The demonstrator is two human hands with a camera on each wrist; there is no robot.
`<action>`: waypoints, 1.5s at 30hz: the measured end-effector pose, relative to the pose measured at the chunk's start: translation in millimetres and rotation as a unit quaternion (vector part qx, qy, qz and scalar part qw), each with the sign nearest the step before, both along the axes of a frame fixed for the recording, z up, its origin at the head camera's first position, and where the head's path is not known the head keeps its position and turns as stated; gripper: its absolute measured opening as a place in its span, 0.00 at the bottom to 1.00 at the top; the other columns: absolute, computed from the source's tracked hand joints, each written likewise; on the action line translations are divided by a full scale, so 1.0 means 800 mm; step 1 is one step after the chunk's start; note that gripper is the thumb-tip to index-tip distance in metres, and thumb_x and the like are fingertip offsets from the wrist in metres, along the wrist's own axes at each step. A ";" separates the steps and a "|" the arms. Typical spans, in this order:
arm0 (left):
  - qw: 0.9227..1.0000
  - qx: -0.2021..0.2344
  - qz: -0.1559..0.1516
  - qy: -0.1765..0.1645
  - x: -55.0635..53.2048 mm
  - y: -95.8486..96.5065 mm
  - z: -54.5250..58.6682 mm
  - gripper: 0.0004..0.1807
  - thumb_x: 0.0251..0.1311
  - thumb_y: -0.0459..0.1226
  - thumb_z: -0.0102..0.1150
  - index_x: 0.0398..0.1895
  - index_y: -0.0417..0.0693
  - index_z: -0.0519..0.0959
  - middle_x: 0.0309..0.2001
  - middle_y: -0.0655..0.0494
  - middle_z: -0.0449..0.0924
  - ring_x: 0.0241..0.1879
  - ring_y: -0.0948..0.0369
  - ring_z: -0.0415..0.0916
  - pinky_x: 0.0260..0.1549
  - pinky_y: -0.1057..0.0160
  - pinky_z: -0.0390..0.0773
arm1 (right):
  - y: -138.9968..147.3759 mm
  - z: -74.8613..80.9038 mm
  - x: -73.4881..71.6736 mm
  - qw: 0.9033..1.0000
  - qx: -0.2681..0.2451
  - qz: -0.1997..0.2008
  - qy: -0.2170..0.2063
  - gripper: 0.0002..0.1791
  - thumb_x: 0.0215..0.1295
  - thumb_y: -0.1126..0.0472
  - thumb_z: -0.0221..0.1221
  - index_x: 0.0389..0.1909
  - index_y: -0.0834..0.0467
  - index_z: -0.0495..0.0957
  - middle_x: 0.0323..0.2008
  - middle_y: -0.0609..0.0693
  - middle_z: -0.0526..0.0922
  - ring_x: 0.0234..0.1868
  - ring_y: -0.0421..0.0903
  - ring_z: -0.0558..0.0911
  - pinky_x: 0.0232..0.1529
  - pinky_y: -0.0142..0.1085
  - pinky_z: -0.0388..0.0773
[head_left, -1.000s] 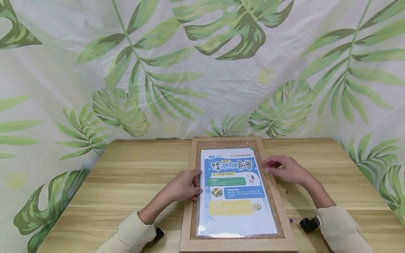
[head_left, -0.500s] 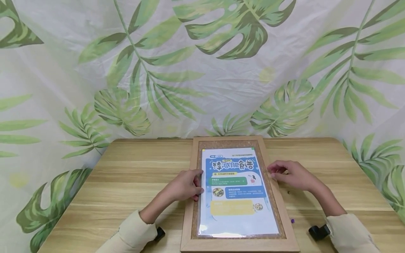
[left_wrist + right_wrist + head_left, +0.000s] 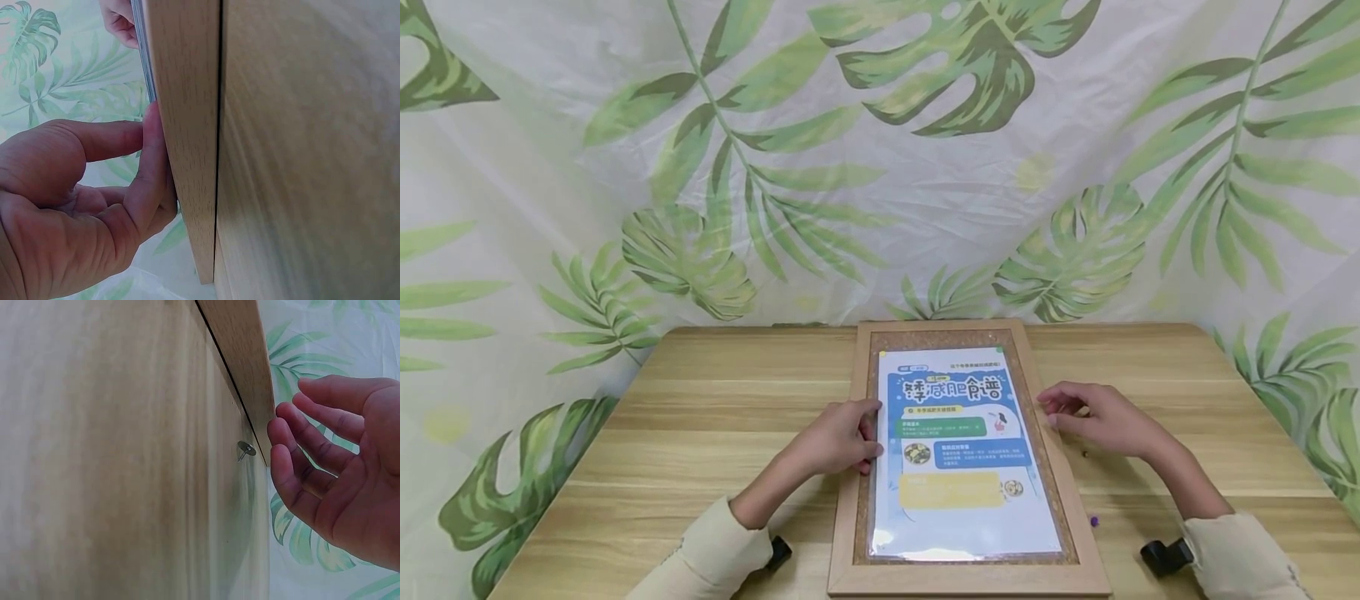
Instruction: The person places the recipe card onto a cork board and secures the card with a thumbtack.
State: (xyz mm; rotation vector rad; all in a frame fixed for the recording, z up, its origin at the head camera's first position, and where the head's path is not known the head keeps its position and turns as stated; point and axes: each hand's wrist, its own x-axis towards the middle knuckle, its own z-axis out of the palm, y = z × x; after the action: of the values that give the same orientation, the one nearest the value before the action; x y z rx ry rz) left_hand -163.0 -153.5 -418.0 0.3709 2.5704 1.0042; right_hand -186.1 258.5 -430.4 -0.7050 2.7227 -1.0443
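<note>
Outward from the board is where the right hand [image 3: 1097, 417] has gone: a second ago its fingertips lay over the right rail, and now I see them at that rail's outer edge, with its sleeve [image 3: 1240, 550] shifted the same way. The left hand [image 3: 837, 437] has kept its place at the opposite rail. From my head view, the framed corkboard [image 3: 970, 579] lies flat on the wood-grain tabletop [image 3: 730, 417], long side running away from me, and the printed sheet [image 3: 966, 454], blue and white with green and yellow panels, lies on the cork inside the rails. A yellow pin [image 3: 883, 354] sits at the sheet's far left corner and a green pin [image 3: 999, 350] at its far right one. The left index finger and thumb reach the sheet's left edge across the rail; even with my left wrist feed, I can't tell whether they pinch it or merely rest there. The right hand's fingers are loosely bent and spread a little, and I make out nothing held in them. Just beside the right rail, my right wrist feed shows a metal tack [image 3: 245, 449] on the tabletop; nearer me is a small purple pin [image 3: 1094, 522]. Leaf-print cloth [image 3: 925, 208] hangs behind.
</note>
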 end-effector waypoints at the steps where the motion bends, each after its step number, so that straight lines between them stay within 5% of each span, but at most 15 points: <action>1: 1.000 -0.001 -0.001 0.001 0.000 0.000 0.000 0.38 0.66 0.27 0.69 0.78 0.28 0.66 0.30 0.53 0.81 0.22 0.62 0.83 0.20 0.68 0.72 | 0.001 0.000 0.001 1.000 0.002 -0.001 0.001 0.13 0.77 0.59 0.65 0.57 0.59 0.86 0.45 0.48 0.88 0.45 0.40 0.83 0.47 0.35 0.84; 36: 1.000 -0.001 0.002 0.000 0.001 0.002 0.002 0.37 0.66 0.26 0.69 0.77 0.29 0.67 0.30 0.52 0.80 0.22 0.61 0.82 0.21 0.67 0.73 | 0.056 -0.012 0.031 0.998 0.013 0.061 -0.032 0.13 0.73 0.64 0.65 0.54 0.63 0.84 0.40 0.43 0.88 0.42 0.31 0.84 0.42 0.31 0.84; 45: 1.000 -0.003 0.003 -0.001 0.001 0.003 0.001 0.38 0.66 0.27 0.70 0.77 0.29 0.67 0.30 0.52 0.80 0.22 0.61 0.82 0.20 0.68 0.72 | 0.053 -0.013 0.036 0.997 0.022 0.067 -0.006 0.12 0.71 0.63 0.68 0.52 0.62 0.85 0.37 0.38 0.87 0.40 0.28 0.81 0.40 0.30 0.83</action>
State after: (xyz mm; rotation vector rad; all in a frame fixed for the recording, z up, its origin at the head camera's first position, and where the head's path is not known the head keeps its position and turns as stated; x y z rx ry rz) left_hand -162.6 -151.3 -417.2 0.3598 2.5749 0.9976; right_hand -157.4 301.1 -440.9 -0.8573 2.6372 -0.9534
